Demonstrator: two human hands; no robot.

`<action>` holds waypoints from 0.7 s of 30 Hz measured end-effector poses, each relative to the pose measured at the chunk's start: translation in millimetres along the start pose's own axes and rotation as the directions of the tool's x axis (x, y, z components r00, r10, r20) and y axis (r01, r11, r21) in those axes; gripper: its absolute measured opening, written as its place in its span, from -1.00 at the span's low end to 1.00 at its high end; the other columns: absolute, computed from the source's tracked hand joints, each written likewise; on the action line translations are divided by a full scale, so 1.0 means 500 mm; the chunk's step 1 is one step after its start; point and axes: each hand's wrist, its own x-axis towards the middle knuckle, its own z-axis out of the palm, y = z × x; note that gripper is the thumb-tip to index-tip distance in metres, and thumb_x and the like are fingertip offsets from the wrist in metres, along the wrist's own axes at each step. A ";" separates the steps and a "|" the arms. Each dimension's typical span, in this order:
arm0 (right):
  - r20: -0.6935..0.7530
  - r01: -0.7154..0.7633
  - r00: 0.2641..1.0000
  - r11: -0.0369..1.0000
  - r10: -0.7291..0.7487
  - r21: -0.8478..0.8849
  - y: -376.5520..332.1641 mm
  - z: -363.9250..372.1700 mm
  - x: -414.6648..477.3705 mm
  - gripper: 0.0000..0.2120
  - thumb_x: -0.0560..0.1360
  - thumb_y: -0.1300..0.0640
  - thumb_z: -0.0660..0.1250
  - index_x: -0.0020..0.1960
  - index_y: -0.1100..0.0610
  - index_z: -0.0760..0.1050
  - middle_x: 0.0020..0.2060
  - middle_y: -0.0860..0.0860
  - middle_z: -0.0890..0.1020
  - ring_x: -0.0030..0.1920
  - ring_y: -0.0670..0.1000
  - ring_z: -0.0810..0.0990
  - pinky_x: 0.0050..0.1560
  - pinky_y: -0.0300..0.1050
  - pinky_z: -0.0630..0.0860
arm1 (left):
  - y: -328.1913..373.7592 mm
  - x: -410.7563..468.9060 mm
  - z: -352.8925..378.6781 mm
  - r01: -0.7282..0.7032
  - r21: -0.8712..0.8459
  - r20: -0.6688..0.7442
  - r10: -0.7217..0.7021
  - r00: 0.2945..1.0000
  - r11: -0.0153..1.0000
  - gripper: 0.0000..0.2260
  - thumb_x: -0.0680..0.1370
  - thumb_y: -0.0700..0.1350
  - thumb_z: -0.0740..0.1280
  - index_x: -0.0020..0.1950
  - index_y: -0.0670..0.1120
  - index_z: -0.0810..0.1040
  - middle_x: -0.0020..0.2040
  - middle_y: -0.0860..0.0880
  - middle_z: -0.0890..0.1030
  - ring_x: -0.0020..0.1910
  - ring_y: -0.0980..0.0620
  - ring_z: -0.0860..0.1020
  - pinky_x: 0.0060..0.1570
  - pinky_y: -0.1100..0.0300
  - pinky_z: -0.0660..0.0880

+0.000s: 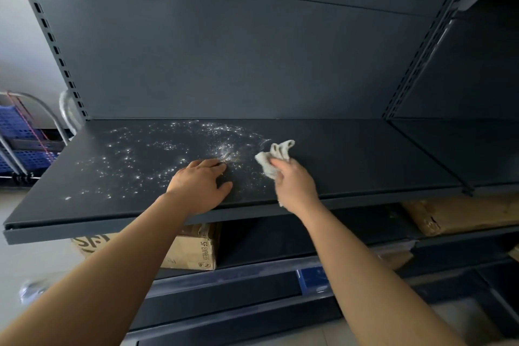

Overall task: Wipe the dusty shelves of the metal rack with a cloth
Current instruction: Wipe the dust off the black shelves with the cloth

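Your left hand (200,185) lies flat with fingers relaxed on the shelf (365,154), front-centre, holding nothing; probably a brace for reaching. Your right hand (295,185) grips the bunched cloth (273,157) mid-shelf, beside the white dust (157,149) speckling the shelf's left half. Judged ready to sweep leftward.

Dim, cool-toned interior. Light enters from the pale wall (16,36) at the upper left of the frame, giving the dark grey metal back panel (224,50) a faint sheen. White dust specks (224,149) glint on the dark grey metal shelf (365,160). Wide-angle distortion bows the slotted uprights (47,34) at both edges. The right hand (295,185) and its crumpled white cloth (271,161) show slight motion blur; lower corners are smeared, lower right shadowed.
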 end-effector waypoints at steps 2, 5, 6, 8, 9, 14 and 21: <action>0.022 -0.008 1.000 0.982 0.004 0.187 -0.015 -0.008 -0.009 -0.56 0.55 0.29 0.14 0.37 -0.02 0.42 0.29 0.02 0.48 0.25 0.03 0.47 0.09 -0.35 0.39 | 0.001 0.003 -0.004 0.004 -0.001 0.013 -0.004 1.000 1.000 -0.46 0.58 0.22 0.07 0.54 0.09 0.15 0.55 0.13 0.13 0.52 -0.02 0.13 0.43 0.01 0.18; -0.124 -0.053 0.989 0.970 0.084 0.235 0.021 -0.064 0.001 -0.55 0.53 0.33 0.15 0.36 0.04 0.43 0.35 0.07 0.45 0.32 0.05 0.43 0.27 -0.29 0.32 | 0.002 0.009 -0.009 0.003 -0.009 0.021 -0.003 1.000 1.000 -0.47 0.59 0.19 0.10 0.53 0.06 0.18 0.55 0.12 0.16 0.51 -0.03 0.16 0.41 0.00 0.22; -0.182 -0.092 0.974 0.973 0.132 0.214 0.049 -0.088 0.010 -0.55 0.52 0.33 0.15 0.35 0.04 0.44 0.34 0.11 0.44 0.31 0.09 0.43 0.29 -0.19 0.33 | 0.002 0.011 -0.010 0.006 -0.017 0.015 -0.006 1.000 1.000 -0.48 0.59 0.17 0.11 0.53 0.05 0.19 0.54 0.11 0.18 0.50 -0.03 0.18 0.40 0.00 0.24; -0.207 -0.213 0.948 0.965 0.242 0.153 0.123 -0.124 0.027 -0.55 0.52 0.29 0.13 0.35 0.00 0.42 0.32 0.16 0.42 0.22 0.14 0.46 0.17 -0.08 0.40 | 0.002 0.018 -0.012 0.016 -0.031 -0.012 -0.017 1.000 0.999 -0.49 0.58 0.16 0.13 0.51 0.04 0.22 0.53 0.08 0.22 0.48 -0.05 0.21 0.40 0.00 0.27; -0.171 -0.277 0.942 0.956 0.290 0.095 0.159 -0.131 0.033 -0.57 0.53 0.24 0.11 0.35 -0.03 0.40 0.29 0.16 0.42 0.14 0.14 0.47 0.05 -0.07 0.41 | 0.003 0.022 -0.013 0.024 -0.030 -0.026 -0.025 0.999 0.999 -0.49 0.58 0.16 0.13 0.51 0.04 0.23 0.52 0.07 0.24 0.48 -0.05 0.22 0.39 0.00 0.27; -0.103 -0.335 0.941 0.926 0.322 -0.174 0.226 -0.090 0.082 -0.62 0.54 0.14 0.06 0.33 -0.03 0.36 0.14 0.14 0.46 0.00 0.10 0.48 -0.15 -0.06 0.40 | -0.005 0.036 -0.017 0.072 -0.007 -0.031 -0.072 0.997 0.997 -0.50 0.58 0.17 0.12 0.51 0.09 0.22 0.52 0.06 0.24 0.48 -0.06 0.22 0.39 -0.02 0.24; 0.023 -0.128 0.990 0.967 0.137 -0.221 0.108 -0.007 0.191 -0.60 0.48 0.24 0.15 0.31 0.09 0.40 0.22 0.17 0.46 0.17 0.18 0.47 0.11 0.04 0.49 | -0.018 0.047 -0.020 0.128 -0.020 -0.041 -0.129 0.991 0.992 -0.51 0.57 0.18 0.15 0.48 0.09 0.28 0.50 0.11 0.27 0.45 -0.02 0.26 0.34 -0.01 0.35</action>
